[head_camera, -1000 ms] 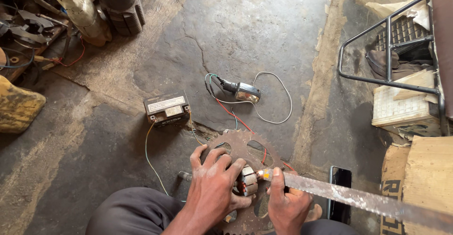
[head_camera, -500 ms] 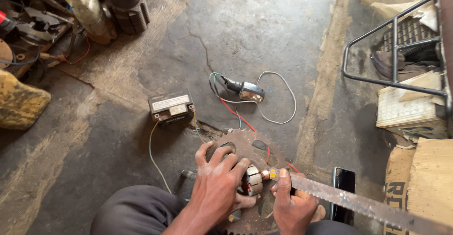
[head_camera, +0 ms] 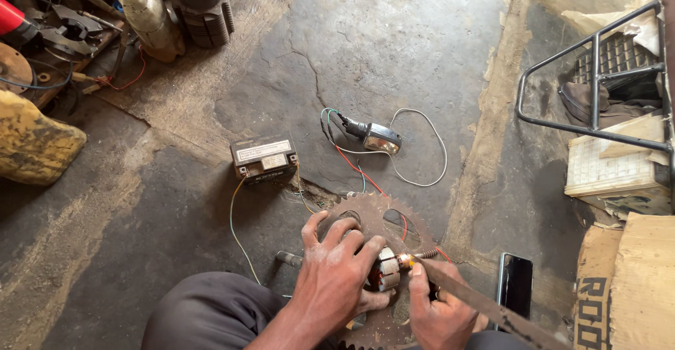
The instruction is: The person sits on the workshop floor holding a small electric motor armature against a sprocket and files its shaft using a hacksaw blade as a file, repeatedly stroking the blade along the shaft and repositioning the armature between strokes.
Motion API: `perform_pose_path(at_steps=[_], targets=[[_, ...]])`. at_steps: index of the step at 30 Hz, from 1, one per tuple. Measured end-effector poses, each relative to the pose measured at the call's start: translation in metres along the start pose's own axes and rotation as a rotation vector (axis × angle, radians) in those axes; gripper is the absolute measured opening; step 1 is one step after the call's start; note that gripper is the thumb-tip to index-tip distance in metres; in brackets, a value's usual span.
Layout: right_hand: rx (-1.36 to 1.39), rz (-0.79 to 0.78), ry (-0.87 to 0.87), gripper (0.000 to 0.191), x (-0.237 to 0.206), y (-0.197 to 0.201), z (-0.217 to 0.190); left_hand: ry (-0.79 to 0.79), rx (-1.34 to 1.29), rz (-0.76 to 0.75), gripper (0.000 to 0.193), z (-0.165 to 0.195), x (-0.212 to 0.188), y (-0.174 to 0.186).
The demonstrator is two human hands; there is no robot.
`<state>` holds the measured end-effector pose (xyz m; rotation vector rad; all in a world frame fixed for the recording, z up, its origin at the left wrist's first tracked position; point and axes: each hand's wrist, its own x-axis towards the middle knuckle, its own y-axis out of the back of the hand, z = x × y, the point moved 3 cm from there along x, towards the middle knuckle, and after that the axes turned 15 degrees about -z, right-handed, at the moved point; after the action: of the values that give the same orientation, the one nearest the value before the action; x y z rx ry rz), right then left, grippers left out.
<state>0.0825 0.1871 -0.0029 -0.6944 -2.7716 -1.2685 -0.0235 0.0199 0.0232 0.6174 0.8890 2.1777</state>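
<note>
Gripping the small wound coil core [head_camera: 384, 270] with my left hand [head_camera: 336, 272], fingers curled over it, I keep it pressed on the rusty sprocket [head_camera: 376, 223] lying flat on the concrete floor [head_camera: 394, 40] right in front of my knees. My right hand [head_camera: 439, 308] is closed around a long flat metal blade [head_camera: 492, 311], thumb on top, its tip touching the core's coppery end, where a short spring [head_camera: 424, 254] sticks out toward 3 o'clock. Compared with a moment ago, both hands and the blade sit much the same; only the view has drifted a little. At 11 o'clock of the sprocket stands a small black battery [head_camera: 264, 158], at 12 o'clock a chrome lamp [head_camera: 380, 137] with looped wires. A dark phone [head_camera: 515, 283] lies at 3 o'clock, just beside my right hand.
</note>
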Motion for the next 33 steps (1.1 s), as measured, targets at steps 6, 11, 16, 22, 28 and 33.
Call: perform_pose_path(at_steps=[6,11,16,22,28,33], targets=[[-0.027,0.043,-0.042,0.010,-0.001,-0.003,-0.003,-0.022,0.051,0.025,0.080,0.001,-0.001,-0.002],[-0.195,0.038,-0.032,0.011,-0.004,-0.003,-0.009,-0.045,0.072,0.046,0.081,0.000,-0.001,-0.005],[-0.040,-0.002,0.068,0.010,-0.003,-0.006,-0.002,-0.047,0.068,0.024,0.086,0.000,0.000,-0.007],[0.114,-0.006,-0.212,0.014,0.000,-0.003,0.020,-0.032,0.056,0.028,0.082,0.001,-0.001,-0.004],[0.248,-0.018,-0.297,0.016,0.004,-0.005,0.018,-0.026,0.030,0.016,0.080,0.001,-0.001,0.000],[-0.025,-0.027,-0.177,0.016,0.005,-0.001,0.002,-0.034,0.046,0.026,0.080,0.002,-0.002,0.003]])
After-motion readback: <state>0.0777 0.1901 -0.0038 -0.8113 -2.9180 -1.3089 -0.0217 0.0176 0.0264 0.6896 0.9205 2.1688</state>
